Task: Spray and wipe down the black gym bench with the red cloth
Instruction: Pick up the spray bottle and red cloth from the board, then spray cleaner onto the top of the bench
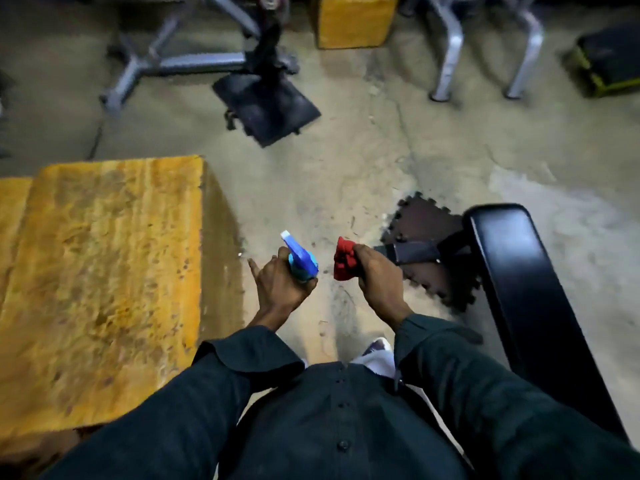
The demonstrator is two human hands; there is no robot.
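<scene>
Head view: our left hand (282, 284) grips the spray bottle (300, 259), our right hand (377, 271) bunches the red cloth (344, 259). The bench (519, 289) lies right of both, nearer the cloth hand, its length probably running toward us.

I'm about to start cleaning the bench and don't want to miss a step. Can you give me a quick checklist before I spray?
1. Spray bottle in the left hand: ok, gripped around the body.
2. Red cloth in the right hand: ok, bunched in the fingers.
3. Nozzle aimed at the black bench: not ok, it points ahead over the floor; the bench lies off to the right.
4. Bench top free of items: ok on the visible part.
5. Finger on the trigger: cannot tell.
6. Liquid in the bottle: cannot tell.
</scene>
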